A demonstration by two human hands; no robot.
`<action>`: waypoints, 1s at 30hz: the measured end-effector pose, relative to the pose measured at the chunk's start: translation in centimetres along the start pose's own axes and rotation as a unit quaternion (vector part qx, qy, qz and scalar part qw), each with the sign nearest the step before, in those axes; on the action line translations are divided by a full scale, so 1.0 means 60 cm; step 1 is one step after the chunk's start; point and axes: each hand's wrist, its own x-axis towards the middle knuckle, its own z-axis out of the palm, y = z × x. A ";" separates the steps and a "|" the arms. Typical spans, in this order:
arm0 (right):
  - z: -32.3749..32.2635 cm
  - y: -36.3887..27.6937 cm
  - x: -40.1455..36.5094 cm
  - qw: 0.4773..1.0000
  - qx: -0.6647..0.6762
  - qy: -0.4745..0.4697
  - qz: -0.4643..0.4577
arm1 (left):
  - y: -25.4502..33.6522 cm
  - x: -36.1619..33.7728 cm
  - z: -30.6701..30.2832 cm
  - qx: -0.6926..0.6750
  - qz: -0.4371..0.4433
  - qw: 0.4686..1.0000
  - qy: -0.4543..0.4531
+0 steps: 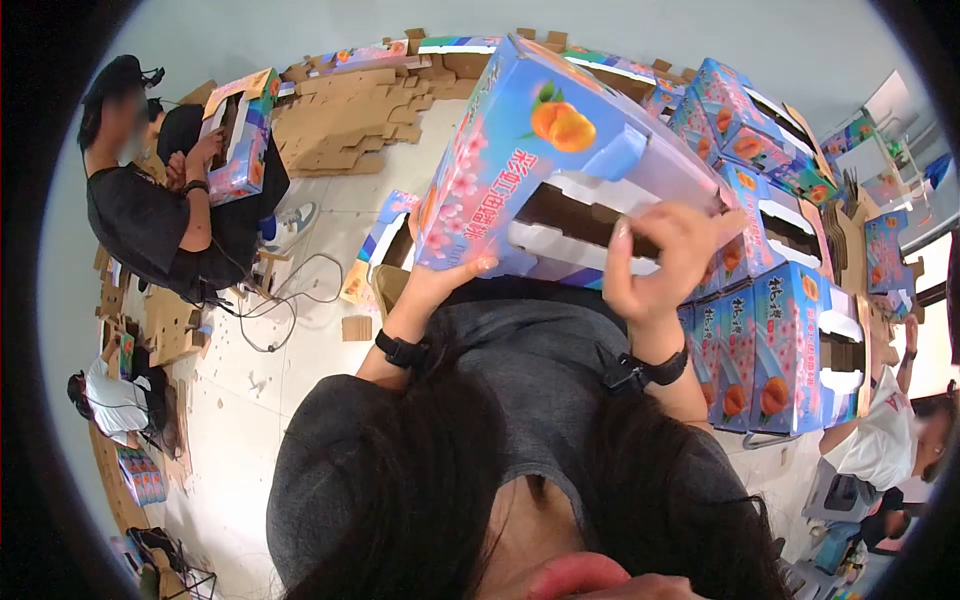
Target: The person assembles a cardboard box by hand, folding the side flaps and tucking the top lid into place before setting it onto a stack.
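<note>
A blue and pink printed cardboard carton (pixel 490 150) with peach pictures and blossoms is held tilted in front of my chest. My left hand (pixel 448 278) grips its lower left corner, thumb on the printed face. Over the slot side of the carton, my right hand (pixel 665 260) is raised with bent fingers apart and nothing visible in them. Brown cardboard shows inside the long slot (pixel 570 215), which white flaps edge. Both wrists wear black bands.
Matching cartons (pixel 785 350) are stacked close on my right, with more (pixel 750 125) behind. Flattened brown cardboard (pixel 335 120) lies on the floor ahead. At left, a seated person (pixel 150 200) handles another carton (pixel 240 140); a cable (pixel 290 310) loops across the floor. Other people sit farther off.
</note>
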 end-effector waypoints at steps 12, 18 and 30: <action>0.073 -0.051 -0.039 0.915 0.255 -0.227 0.215 | 0.010 -0.007 -0.023 -0.087 -0.112 0.984 -0.104; 0.069 -0.040 -0.058 0.810 0.385 -0.179 0.405 | 0.019 -0.001 -0.016 -0.016 -0.075 0.985 -0.155; 0.095 -0.060 -0.053 0.810 0.420 -0.046 0.407 | 0.029 0.004 0.005 -0.001 -0.093 0.979 -0.181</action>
